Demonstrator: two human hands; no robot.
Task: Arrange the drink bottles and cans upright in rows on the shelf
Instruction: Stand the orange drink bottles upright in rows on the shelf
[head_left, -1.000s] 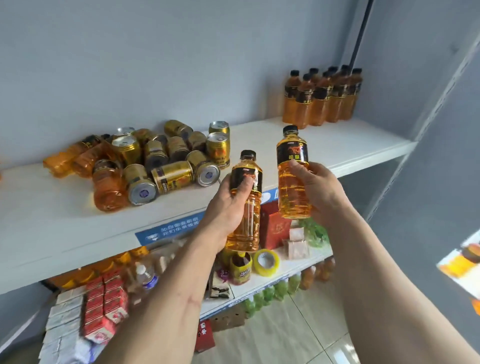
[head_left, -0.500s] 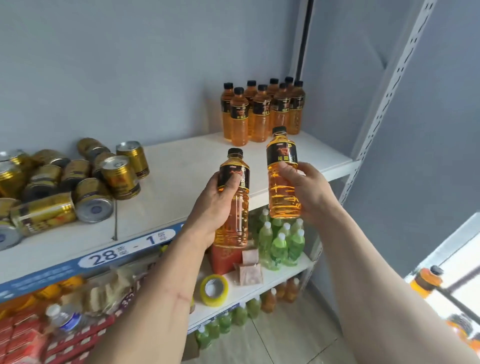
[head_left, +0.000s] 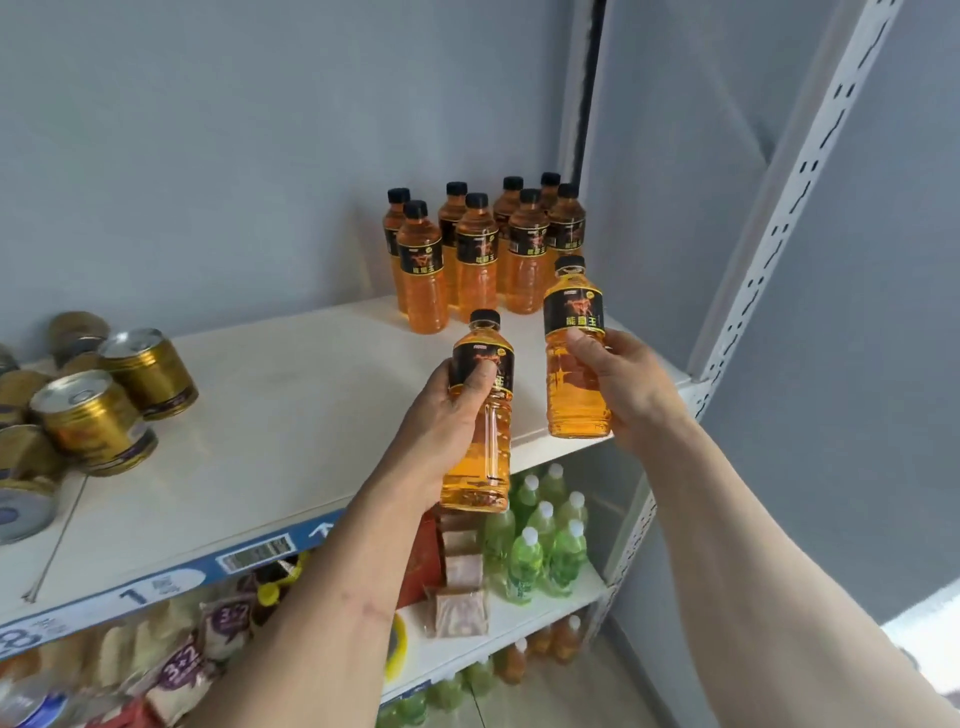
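Carrying step: left hand (head_left: 447, 415) clasping one amber bottle (head_left: 480, 415), right hand (head_left: 618, 379) another (head_left: 575, 358); next, setting both upright before standing rows (head_left: 483, 249) beyond grips.

Both hands, left (head_left: 441, 421) and right (head_left: 623, 384), each grip an upright orange bottle before the shelf (head_left: 291, 415).

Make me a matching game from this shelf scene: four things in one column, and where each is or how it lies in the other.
1. bottle in left hand
2. standing orange bottles
3. gold cans
4. green bottles

A. lower shelf, upright
B. tipped in a heap, far left
C. held upright before the shelf edge
D. grouped upright at the back right corner

Pairs: 1-C, 2-D, 3-B, 4-A
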